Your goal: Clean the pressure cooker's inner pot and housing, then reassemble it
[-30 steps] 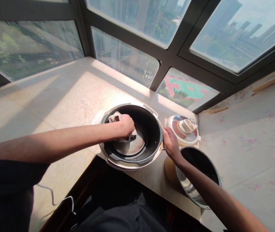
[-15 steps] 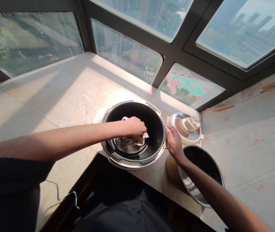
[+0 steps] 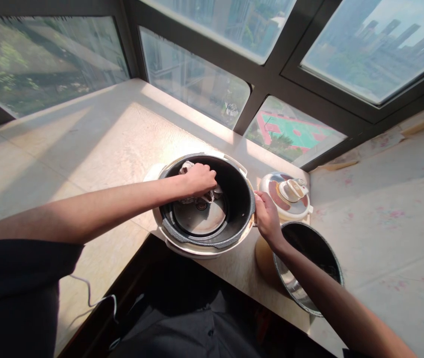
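Note:
In front of me on the stone sill stands an electric pressure cooker (image 3: 241, 214) with its lid off and a dark interior. My left hand (image 3: 199, 180) reaches inside, closed around a crumpled patterned cloth (image 3: 186, 167) near the far left wall. Below the cloth the round metal heating plate (image 3: 200, 217) shows at the bottom. My right hand (image 3: 267, 215) grips the handle on the cooker's right side; its fingertips are partly hidden. Close by that hand are the cooker's lid (image 3: 285, 195) and the inner pot (image 3: 303, 233).
Windows with dark frames (image 3: 267, 78) rise behind the sill (image 3: 96, 134). A patterned wall (image 3: 394, 219) bounds the right side. A pale cord (image 3: 89, 297) hangs over the sill's front edge at the lower left.
My left hand has moved the cloth up and to the left inside the cooker, uncovering the heating plate. The right hand keeps its place at the side handle.

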A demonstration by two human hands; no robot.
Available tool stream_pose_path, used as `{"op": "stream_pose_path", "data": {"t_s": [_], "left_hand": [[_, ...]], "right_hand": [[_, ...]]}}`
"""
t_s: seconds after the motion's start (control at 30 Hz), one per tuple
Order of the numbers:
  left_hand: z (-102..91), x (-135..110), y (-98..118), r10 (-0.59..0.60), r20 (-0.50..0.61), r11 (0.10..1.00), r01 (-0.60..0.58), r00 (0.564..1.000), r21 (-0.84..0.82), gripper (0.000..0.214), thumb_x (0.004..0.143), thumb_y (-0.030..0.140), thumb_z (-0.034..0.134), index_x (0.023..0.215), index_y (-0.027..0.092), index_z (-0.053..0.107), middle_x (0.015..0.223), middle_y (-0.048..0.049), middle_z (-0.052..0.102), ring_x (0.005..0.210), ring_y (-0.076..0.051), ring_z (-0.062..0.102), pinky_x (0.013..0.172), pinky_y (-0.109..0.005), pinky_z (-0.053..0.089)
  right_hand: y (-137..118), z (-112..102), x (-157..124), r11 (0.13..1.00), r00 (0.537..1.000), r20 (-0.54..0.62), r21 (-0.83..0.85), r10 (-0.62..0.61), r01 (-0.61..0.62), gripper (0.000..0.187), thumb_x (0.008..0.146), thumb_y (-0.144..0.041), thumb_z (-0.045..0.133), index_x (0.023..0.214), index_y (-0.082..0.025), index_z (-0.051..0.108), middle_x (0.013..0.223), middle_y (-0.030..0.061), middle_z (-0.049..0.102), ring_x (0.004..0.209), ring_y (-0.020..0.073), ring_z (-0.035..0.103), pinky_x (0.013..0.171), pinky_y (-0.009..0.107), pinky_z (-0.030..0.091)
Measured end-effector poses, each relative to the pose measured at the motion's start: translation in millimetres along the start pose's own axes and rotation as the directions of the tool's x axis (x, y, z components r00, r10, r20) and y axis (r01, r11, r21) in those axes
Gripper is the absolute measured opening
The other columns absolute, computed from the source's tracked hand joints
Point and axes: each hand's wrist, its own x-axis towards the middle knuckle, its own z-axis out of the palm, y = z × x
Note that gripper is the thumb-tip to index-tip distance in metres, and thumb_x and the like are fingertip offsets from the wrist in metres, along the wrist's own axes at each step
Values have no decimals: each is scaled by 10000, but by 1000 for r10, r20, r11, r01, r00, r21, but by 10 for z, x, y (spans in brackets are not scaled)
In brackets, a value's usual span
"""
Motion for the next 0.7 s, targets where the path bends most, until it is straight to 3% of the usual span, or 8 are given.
{"op": "stream_pose_path", "data": {"t_s": [0.2,0.4,0.6,0.7], "left_hand": [[-49,30,14,5,-26,1000,-5,1000,-1,260,885,237,609,1104,155,724,1118,-170,652,975,-322,651,739,-377,486],[-86,121,291,114,-145,988,-128,983,-91,319,876,218,595,1181,190,683,1203,-150,628,1029,-300,628,744,-356,494],[-186,53,490,370,-17,897,-362,929,-253,456,755,185,677,1204,263,706,1177,-54,709,1028,-266,657,792,-320,488],[-192,-78,470,404,53,853,-355,913,-382,585,698,185,713,1275,280,684,1161,-23,737,1035,-255,671,813,-300,487]], "right_hand": [[-24,17,-2,1000,1000,-12,8,-9,9,373,969,-508,468,1001,-190,661,958,77,700,885,237,622,846,368,486],[-29,23,3,1000,1000,-9,15,-25,25,390,965,-526,462,978,-185,650,934,70,685,873,231,614,818,362,476],[-33,19,4,999,1000,0,33,-24,24,393,965,-532,461,987,-184,641,937,71,684,879,234,622,813,364,475],[-34,23,7,999,999,-16,24,-32,33,390,955,-523,453,986,-182,639,943,79,689,892,238,629,829,370,476]]}}
